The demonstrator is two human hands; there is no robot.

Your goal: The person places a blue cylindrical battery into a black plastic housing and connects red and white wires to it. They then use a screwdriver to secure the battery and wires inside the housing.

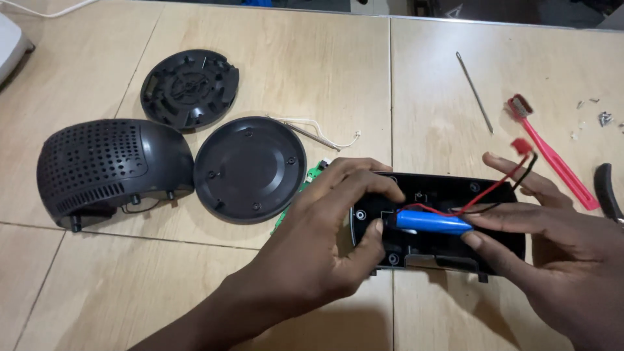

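Head view of a wooden desk (338,71). We see only part of the green board (311,179), most of it hidden under the left hand (325,224); the black tool (608,192) at the right edge and the white object (10,42) at the upper left are cut off, and we cannot identify either. The scraps (601,117) near the far right are too small to make out. The left hand reaches in from below, fingers curled, thumb and forefinger pinching the left end of the blue battery (432,221). The right hand (552,240) enters from the lower right, fingers extended, its fingertips pressed to the battery's right end, so both hands hold it. The battery lies over the black panel (455,250), with red and black wires (504,182) rising to a red plug (521,145). Left of the hands lie a grille shell (104,169), a disc (250,169) and a ribbed disc (190,88); beyond the panel, a metal pin (474,91) and a red brush (552,156).
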